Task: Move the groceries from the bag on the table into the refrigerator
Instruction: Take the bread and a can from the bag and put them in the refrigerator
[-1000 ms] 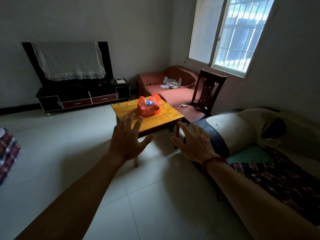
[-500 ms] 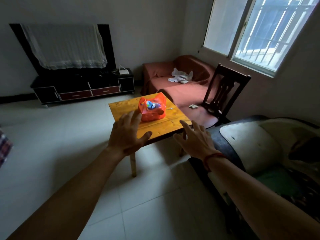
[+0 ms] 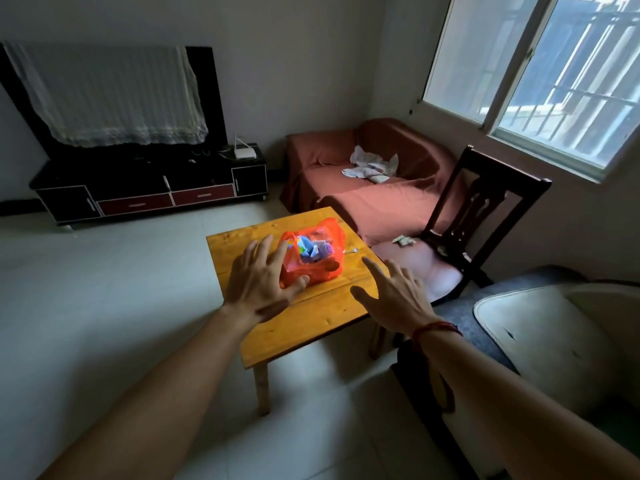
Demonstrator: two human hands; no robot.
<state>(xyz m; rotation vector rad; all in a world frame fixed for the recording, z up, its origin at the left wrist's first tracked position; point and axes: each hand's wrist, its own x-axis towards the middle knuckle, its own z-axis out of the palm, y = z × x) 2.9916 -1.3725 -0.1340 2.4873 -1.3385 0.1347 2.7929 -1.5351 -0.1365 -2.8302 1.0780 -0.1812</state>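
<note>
An orange plastic bag (image 3: pixel 327 268) with its top open sits on a small yellow wooden table (image 3: pixel 311 323). Blue and purple packets (image 3: pixel 317 249) show inside it. My left hand (image 3: pixel 261 280) is stretched out with fingers spread, and it overlaps the bag's left side; whether it touches the bag I cannot tell. My right hand (image 3: pixel 394 294) hovers over the table's right edge, fingers apart, holding nothing. A red cord is tied around that wrist. No refrigerator is in view.
A dark wooden chair (image 3: pixel 474 216) stands right of the table. A reddish sofa (image 3: pixel 370 185) runs along the window wall. A black TV stand (image 3: pixel 149 188) with a cloth-covered screen is at the back. A dark seat with a white cushion (image 3: pixel 540 337) lies at the right.
I have come closer to the table. Both hands have advanced; my left hand now reaches the bag's left side and my right hand is over the table's right edge.
</note>
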